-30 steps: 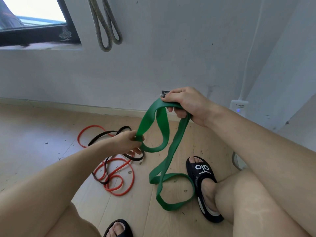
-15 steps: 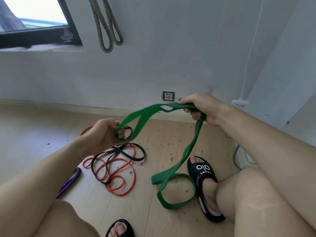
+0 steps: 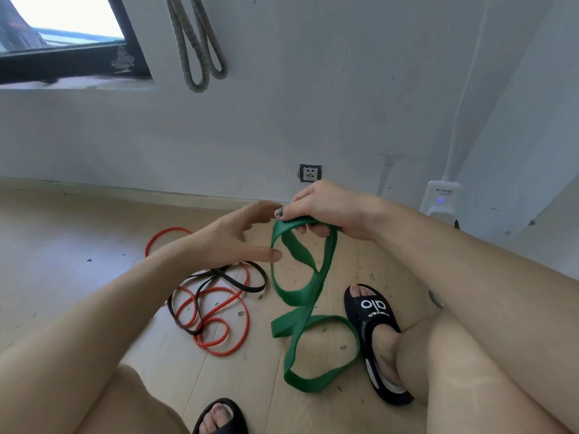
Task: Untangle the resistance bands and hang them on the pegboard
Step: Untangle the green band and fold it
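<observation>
Gripping the green band (image 3: 299, 296) in its curled grip, right hand (image 3: 326, 211) lifts it; left hand (image 3: 232, 239) spread, empty.

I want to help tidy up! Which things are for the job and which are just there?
For the job: green band, red band, black band, right hand, left hand.

Just there: rope, socket, sandals, white box.
</observation>
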{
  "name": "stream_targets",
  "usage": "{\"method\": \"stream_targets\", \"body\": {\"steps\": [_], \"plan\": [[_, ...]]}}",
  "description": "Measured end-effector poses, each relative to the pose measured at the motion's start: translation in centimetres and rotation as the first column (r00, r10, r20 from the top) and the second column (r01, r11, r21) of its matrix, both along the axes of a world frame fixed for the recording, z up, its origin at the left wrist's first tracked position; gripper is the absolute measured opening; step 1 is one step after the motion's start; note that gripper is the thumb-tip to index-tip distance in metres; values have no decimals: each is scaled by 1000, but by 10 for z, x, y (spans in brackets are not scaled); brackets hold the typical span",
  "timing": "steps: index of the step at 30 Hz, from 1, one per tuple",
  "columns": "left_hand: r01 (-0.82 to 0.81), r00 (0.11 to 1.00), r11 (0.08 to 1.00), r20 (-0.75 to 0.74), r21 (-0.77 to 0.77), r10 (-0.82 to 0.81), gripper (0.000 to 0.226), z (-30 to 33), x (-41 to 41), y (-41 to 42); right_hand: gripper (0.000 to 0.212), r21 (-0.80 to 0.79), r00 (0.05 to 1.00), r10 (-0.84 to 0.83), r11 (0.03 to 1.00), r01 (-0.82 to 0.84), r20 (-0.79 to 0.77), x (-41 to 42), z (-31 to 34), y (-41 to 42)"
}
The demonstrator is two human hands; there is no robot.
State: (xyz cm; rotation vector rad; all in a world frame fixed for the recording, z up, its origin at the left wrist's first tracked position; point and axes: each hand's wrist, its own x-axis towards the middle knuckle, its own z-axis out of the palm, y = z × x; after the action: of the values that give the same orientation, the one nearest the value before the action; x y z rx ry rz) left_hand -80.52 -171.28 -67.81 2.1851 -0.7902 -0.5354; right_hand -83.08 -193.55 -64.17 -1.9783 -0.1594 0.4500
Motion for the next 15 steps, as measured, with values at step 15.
{"method": "stream_targets", "body": {"steps": [15], "plan": [[-110, 990, 980, 72, -165, 123, 17, 30, -9, -8, 45, -304, 986, 145, 946, -113, 86, -8, 5, -8]]}}
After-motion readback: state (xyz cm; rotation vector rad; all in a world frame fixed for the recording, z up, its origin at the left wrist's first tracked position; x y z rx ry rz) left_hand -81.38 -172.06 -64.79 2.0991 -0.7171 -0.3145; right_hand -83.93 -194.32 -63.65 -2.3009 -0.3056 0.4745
